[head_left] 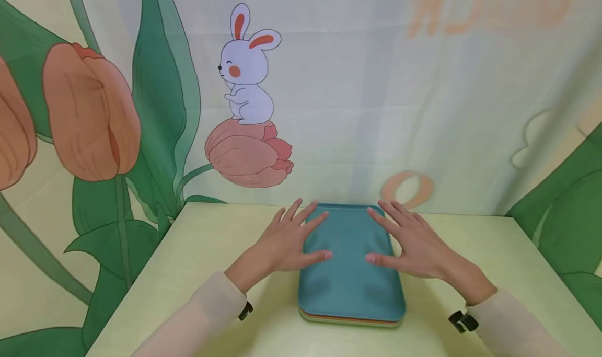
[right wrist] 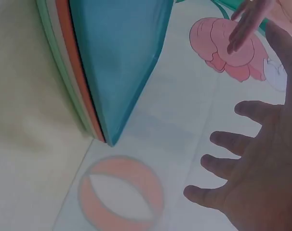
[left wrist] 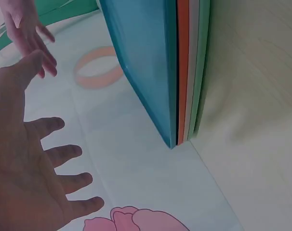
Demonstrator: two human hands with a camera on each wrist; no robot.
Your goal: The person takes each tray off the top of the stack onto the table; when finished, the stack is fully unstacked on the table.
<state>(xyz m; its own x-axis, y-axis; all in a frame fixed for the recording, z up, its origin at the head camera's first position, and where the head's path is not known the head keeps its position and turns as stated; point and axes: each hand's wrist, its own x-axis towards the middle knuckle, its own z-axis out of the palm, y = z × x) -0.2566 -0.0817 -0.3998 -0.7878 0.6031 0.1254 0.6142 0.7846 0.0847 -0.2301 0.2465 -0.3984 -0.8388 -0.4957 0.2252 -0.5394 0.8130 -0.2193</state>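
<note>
A stack of rectangular trays lies on the table, with a blue tray [head_left: 350,284] on top. Below it show the edges of an orange tray [left wrist: 183,72], a greyish one and a green tray [left wrist: 202,57]. My left hand [head_left: 287,242] hovers above the stack's left side, fingers spread and thumb pointing inward. On the other side my right hand [head_left: 414,242] mirrors it, its fingers also spread over the right edge. Both wrist views show a gap between the fingers and the trays, and neither hand holds anything.
The pale wooden table [head_left: 188,252] carries the stack near its back edge. Right behind that edge hangs a curtain [head_left: 338,111] printed with tulips, leaves, a rabbit and orange letters. Each wrist wears a dark strap.
</note>
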